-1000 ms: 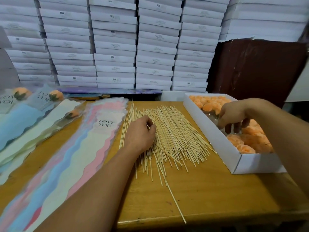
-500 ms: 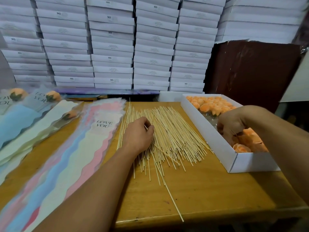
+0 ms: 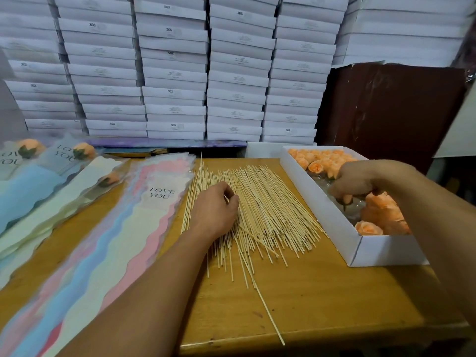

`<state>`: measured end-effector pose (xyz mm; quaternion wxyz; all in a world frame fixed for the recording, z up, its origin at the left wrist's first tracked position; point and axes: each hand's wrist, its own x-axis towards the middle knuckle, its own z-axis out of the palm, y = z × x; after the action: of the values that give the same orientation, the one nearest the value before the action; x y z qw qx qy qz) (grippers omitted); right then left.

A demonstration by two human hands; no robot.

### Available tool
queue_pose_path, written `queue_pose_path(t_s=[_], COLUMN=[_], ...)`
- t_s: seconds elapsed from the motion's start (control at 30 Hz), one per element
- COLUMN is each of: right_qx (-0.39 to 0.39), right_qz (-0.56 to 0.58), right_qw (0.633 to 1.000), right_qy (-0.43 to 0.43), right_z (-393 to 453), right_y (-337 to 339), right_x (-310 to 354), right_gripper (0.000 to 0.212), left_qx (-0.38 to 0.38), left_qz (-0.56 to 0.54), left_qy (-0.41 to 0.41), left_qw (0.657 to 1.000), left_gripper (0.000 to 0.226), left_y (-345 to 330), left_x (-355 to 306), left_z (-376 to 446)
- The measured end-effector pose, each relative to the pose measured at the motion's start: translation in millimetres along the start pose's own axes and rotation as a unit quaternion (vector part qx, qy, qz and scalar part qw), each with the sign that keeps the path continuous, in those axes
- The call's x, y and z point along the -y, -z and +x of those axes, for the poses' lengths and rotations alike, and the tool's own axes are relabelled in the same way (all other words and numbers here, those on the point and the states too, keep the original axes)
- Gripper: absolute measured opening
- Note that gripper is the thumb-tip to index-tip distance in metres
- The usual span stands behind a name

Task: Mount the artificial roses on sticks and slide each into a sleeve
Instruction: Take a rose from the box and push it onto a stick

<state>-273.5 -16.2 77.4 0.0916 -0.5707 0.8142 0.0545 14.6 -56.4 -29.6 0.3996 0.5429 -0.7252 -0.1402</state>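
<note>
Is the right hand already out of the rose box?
No, the right hand is down inside the white box, fingers curled around a peach rose it is picking up.

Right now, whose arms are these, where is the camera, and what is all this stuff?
They belong to a person wearing a camera on the head, so you look down at their own hands. On the wooden table lies a pile of thin sticks. The left hand pinches a stick from it. The right hand reaches into a white box and holds an orange rose. Coloured paper sleeves lie on the left, and some further left already have roses in them.
</note>
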Motion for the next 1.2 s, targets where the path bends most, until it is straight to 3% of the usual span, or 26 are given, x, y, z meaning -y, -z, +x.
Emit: queue_pose_path(t_s=[0.17, 0.3, 0.47, 0.6, 0.77, 1.0, 1.2], right_qx=[-0.174, -0.240, -0.199, -0.173, -0.126, -0.067, -0.038], right_qz=[-0.031, -0.006, 0.060, 0.183, 0.350, 0.415, 0.452], right_qw=[0.984, 0.970, 0.970, 0.954, 0.912, 0.886, 0.857], right_qy=[-0.008, 0.044, 0.125, 0.164, 0.173, 0.197, 0.244], right_z=[-2, -12, -23, -23, -17, -8, -6], right_y=[9, 8, -3, -21, -42, -60, -68], right_x=[22, 54, 95, 120, 140, 143, 134], right_gripper=[0.043, 0.033, 0.037, 0.030, 0.023, 0.040, 0.028], left_qx=[-0.003, -0.004, 0.002, 0.013, 0.045, 0.041, 0.029], left_qz=[-0.008, -0.032, -0.085, -0.124, -0.151, -0.152, -0.148], left_qy=[-0.003, -0.014, -0.041, -0.072, -0.101, -0.082, -0.083], left_qw=[1.000, 0.999, 0.996, 0.990, 0.982, 0.984, 0.985], left_gripper=[0.011, 0.014, 0.015, 0.013, 0.035, 0.026, 0.017], left_y=[0, 0, 1, 3, 6, 5, 4], left_x=[0, -1, -2, -3, -7, -7, -5], left_z=[0, -1, -2, -4, -6, -6, -5])
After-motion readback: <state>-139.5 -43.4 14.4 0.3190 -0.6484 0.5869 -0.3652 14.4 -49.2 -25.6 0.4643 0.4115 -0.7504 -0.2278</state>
